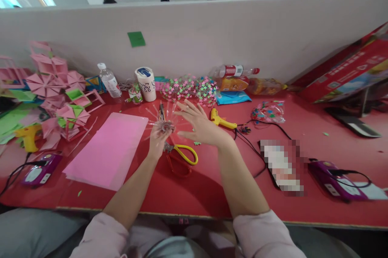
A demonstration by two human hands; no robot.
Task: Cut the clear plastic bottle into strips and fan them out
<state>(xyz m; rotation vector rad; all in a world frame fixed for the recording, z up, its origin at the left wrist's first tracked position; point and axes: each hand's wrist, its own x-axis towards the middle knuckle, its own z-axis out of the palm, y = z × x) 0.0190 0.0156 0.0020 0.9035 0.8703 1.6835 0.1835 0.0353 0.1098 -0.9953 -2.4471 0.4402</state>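
Observation:
My left hand is closed around a clear plastic piece, round at its middle, with thin see-through strips fanning outward. It looks like a cut bottle, though I cannot be sure. My right hand is open beside it on the right, palm down and fingers spread near the strips; whether it touches them I cannot tell. Just below my hands lie scissors with one yellow and one red handle loop. Behind the plastic piece a dark, narrow object shows, partly hidden.
Pink paper sheets lie to the left, beside folded paper shapes. A yellow glue gun and a phone are on the right. Along the partition stand a bottle, a paper cup and star-filled bags.

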